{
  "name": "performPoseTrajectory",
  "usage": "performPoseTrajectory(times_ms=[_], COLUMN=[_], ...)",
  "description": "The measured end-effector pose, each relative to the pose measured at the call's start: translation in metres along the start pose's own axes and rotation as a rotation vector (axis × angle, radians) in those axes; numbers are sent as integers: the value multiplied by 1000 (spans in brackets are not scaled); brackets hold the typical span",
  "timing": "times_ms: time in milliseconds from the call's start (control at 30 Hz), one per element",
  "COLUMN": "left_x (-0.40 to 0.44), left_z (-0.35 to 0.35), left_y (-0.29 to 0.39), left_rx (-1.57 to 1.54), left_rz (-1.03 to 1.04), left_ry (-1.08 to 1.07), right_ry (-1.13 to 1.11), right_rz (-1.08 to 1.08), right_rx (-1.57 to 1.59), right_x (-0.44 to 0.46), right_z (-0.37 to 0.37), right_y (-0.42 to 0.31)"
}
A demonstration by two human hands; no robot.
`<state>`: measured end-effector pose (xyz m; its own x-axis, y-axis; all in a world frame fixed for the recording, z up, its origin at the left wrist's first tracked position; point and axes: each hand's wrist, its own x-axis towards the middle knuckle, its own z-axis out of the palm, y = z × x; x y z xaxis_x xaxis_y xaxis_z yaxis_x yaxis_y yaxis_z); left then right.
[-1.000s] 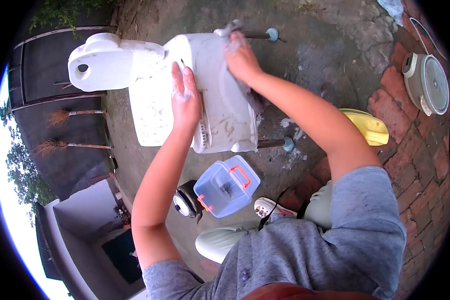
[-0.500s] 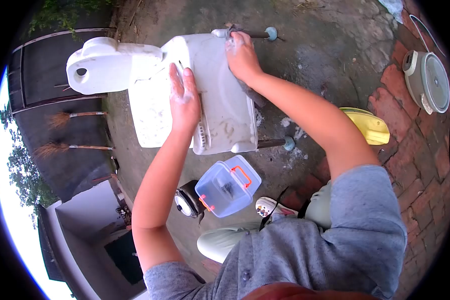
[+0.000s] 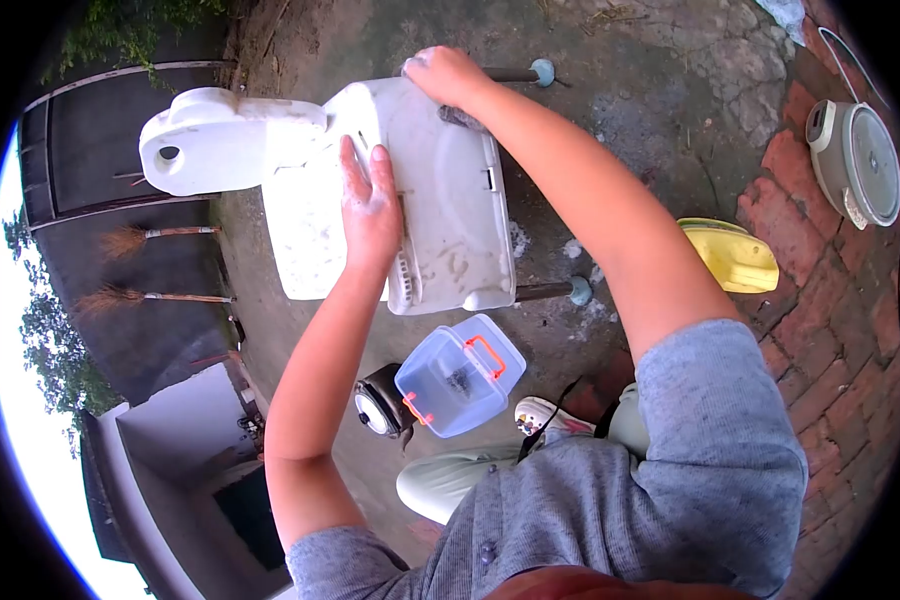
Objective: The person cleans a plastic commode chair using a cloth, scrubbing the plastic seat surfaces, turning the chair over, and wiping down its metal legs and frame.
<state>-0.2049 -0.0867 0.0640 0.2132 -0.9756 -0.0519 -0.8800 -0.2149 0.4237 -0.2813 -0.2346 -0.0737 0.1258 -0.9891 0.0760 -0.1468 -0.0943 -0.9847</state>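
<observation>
Chair (image 3: 450, 215) is positioned under the left hand (image 3: 372, 212), resting on it with fingers extended, and the right hand (image 3: 444, 76), curled at the chair edge beside a cloth (image 3: 462, 118), grip hidden.

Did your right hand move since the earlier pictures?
Yes. The right hand has moved left and a little upward in the picture, farther away from the blue foot on the upper leg.

The left hand (image 3: 372, 218) lies on the plastic chair (image 3: 440, 190), the right hand (image 3: 442, 74) at its far edge. Nearer stands the storage box (image 3: 478, 402), a lidded pot (image 3: 373, 412) at its left. Right, a plastic container (image 3: 736, 262) sits between chair and rice cooker (image 3: 854, 165).
</observation>
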Motion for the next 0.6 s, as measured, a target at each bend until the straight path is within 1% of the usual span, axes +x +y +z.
performPoseTrajectory(times_ms=[67,100,133,167,267,333,400,433,467,533,600], left_x=[1,3,4,3,4,5,4,4,6,10,13], left_z=[-1,1,2,2,1,0,2,3,2,3,5], left_y=[-2,-5,-8,-11,-11,-11,-12,-13,-14,-20,-26], left_rx=[6,24,43,45,22,24,-4,-30,-58,-46,-145], left_rz=[-10,32,67,51,34,56,69,36,5,27,67], left_ry=[3,25,43,44,31,41,54,52,52,63,86], right_ry=[80,73,200,326,259,202,235,224,226,231,231], right_rz=[-86,-93,-150,-200,-128,-110,-4,-57,-66,-312,-349], right_rx=[-6,-7,68,146,122,57,12,-18,-15,74,138], right_x=[-16,-25,-40,-57,-112,-121,-126,-141,-161,-196,-192], right_z=[-1,2,8,15,23,23,29,34,40,38,44], right_y=[-1,-2,0,3,13,17,8,-3,-15,-56,-68])
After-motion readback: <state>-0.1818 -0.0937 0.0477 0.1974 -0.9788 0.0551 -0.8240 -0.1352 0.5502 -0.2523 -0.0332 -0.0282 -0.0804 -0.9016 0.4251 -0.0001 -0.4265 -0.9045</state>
